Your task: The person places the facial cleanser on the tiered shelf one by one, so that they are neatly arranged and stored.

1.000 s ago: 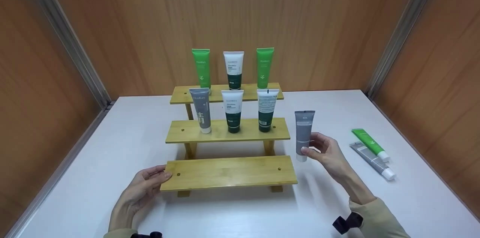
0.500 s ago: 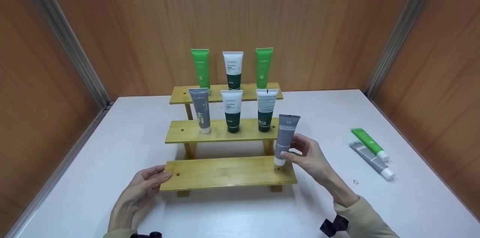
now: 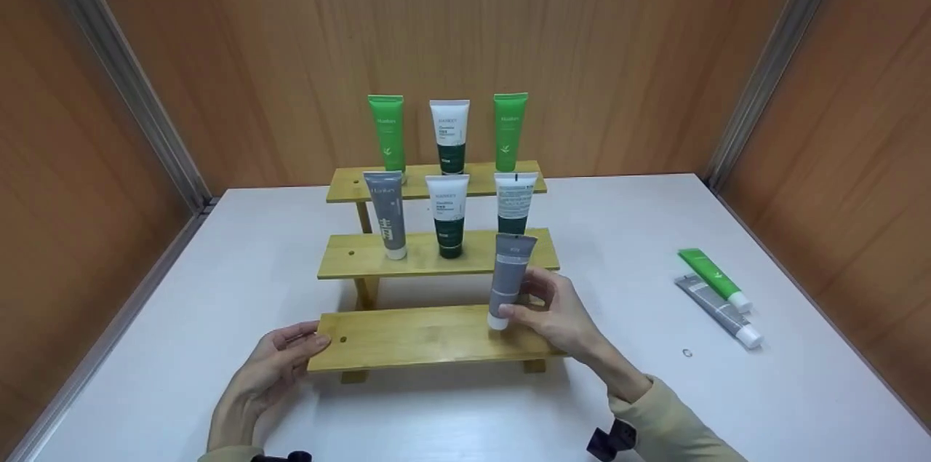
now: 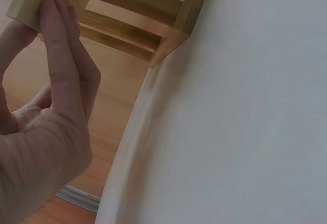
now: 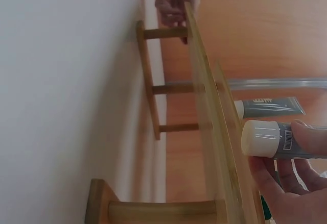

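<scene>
My left hand (image 3: 273, 364) pinches the left end of the bottom shelf of a three-tier wooden display stand (image 3: 414, 335); the left wrist view shows the thumb and fingers (image 4: 56, 55) on that end. Over the right part of this shelf, my right hand (image 3: 560, 313) grips a grey squeeze tube (image 3: 510, 265), slightly tilted, its white cap (image 5: 260, 138) down. Whether the cap touches the wood I cannot tell. The held tube partly covers a white-and-green tube (image 3: 515, 196) on the middle shelf, which also bears a grey tube (image 3: 388, 214) and another white-and-green tube (image 3: 449, 211).
Two green tubes, left (image 3: 388, 131) and right (image 3: 509, 127), flank a white-and-green tube (image 3: 450, 131) on the top shelf. At right, a green tube (image 3: 713, 276) lies across a grey tube (image 3: 716, 309). A small ring (image 3: 687, 353) lies on the white table (image 3: 633, 229). Wooden walls enclose it.
My right hand has carried the grey tube leftward and slightly down, from beside the stand to over the bottom shelf. My left hand keeps its hold on the shelf end.
</scene>
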A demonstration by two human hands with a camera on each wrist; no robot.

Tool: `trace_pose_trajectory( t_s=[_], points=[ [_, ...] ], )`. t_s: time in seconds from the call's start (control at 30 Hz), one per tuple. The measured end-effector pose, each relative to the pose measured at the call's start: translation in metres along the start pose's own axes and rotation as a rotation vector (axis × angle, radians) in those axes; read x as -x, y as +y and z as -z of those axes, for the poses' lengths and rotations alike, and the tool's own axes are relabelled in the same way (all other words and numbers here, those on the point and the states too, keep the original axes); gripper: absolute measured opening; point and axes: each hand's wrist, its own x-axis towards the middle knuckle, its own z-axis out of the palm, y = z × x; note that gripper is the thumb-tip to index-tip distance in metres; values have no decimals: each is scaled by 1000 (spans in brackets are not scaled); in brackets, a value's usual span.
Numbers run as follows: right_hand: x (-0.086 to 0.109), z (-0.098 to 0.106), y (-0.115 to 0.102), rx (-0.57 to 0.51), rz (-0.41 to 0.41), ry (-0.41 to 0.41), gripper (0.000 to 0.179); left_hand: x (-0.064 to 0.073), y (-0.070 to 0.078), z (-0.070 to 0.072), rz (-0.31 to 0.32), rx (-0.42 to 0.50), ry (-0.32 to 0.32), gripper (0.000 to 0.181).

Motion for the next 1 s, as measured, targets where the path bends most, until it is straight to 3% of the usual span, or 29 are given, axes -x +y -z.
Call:
trace_pose_trajectory(
  t_s=[0.27,0.53,0.73,1.0],
  points=[
    [-10,-20,-3,24,36,-33,51,0,2,-2,13,5,32,64],
    [-19,-40,-4,-45,68,-71,49,0,2,-1,5,14,6,65],
    [-26,-54,-5,-54,83,-111,48,0,2,-1,19,20,25,66],
    [-34,-73,-7,-73,71,-123,47,1,2,0,-2,13,-13,64]
  ],
)
